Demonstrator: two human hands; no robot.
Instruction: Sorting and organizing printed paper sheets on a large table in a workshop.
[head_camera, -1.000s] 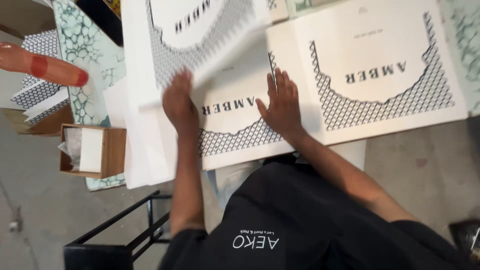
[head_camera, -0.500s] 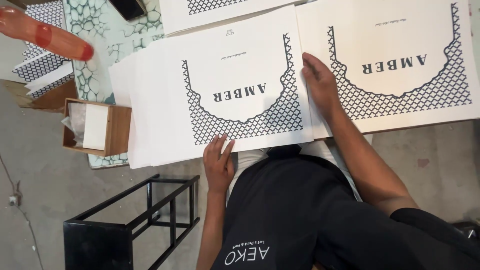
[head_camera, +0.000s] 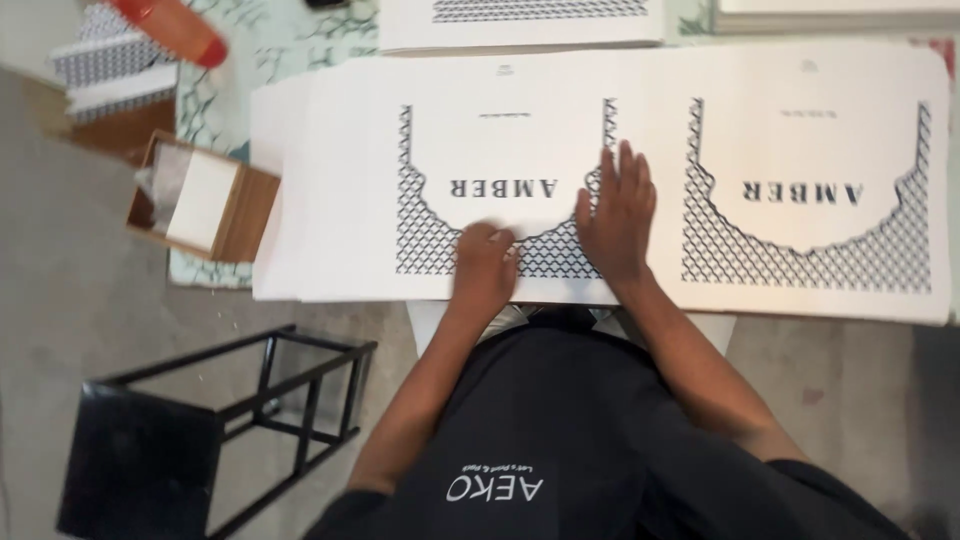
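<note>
A stack of white printed sheets (head_camera: 500, 140) with a black lattice pattern lies on the table in front of me. My left hand (head_camera: 484, 268) rests with curled fingers on the sheet's near edge, pressing the lattice area. My right hand (head_camera: 618, 212) lies flat, fingers spread, on the right side of the same sheet. A second stack of matching sheets (head_camera: 810, 140) lies just to the right, touching the first.
A small brown cardboard box (head_camera: 205, 200) with white contents sits at the table's left edge. An orange-red object (head_camera: 172, 26) lies at the far left. A black metal stool frame (head_camera: 215, 430) stands on the floor to my left. More printed sheets (head_camera: 520, 18) lie beyond.
The lifted sheet has been laid flat on the stack. My left hand moved up from the near edge onto the sheet, and my right hand slid left toward the middle.
</note>
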